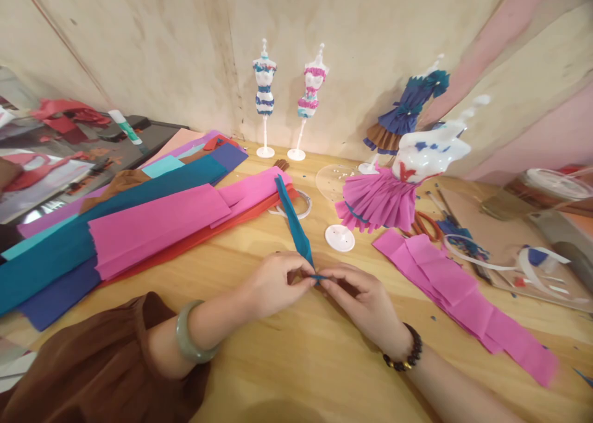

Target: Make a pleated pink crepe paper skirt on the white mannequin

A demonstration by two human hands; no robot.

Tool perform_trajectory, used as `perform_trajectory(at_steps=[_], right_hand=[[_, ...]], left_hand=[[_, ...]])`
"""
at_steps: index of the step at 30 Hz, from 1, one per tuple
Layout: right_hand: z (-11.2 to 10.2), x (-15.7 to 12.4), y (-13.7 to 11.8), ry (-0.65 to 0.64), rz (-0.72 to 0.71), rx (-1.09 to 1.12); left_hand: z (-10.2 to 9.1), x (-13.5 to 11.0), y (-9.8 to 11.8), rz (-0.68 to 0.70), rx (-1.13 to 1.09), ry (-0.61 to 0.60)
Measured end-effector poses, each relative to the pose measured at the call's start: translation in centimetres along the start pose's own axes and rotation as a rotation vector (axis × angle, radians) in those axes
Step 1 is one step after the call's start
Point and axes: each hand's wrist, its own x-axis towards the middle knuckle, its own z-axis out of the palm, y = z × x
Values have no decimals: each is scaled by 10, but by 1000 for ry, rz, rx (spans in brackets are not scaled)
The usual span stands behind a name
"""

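Between my two hands, low over the wooden table, is a narrow teal crepe paper strip [296,225]. My left hand [282,284] pinches its near end between thumb and fingertips. From the other side my right hand [359,293] pinches the same end, fingertips almost meeting the left ones. The strip's long part runs away from me toward a roll of white tape [303,205]. Just beyond my right hand stands a mini dress-form mannequin [426,154] in a pleated pink paper skirt [382,197]. Pink crepe paper pieces [445,275] lie to its near right.
Stacked crepe paper sheets [157,225] in several colours cover the left side. Two small mannequins [264,92] with paper bands stand by the wall, and a dressed one [407,114] leans right. Orange-handled scissors [428,225], a cardboard sheet [486,225] and a glue stick [125,126] lie farther out.
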Motion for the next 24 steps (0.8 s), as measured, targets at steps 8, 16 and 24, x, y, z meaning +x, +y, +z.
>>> perform_trajectory(at_steps=[8,16,24], right_hand=[[1,-2,0,19,77,69],[-1,0,-2,90,-36,93],[0,-1,-4,108,-56,107]], left_hand=[[-3,1,5,161,-19,66],[-2,1,7,191,7,1],[-2,2,8,144,-51,-14]])
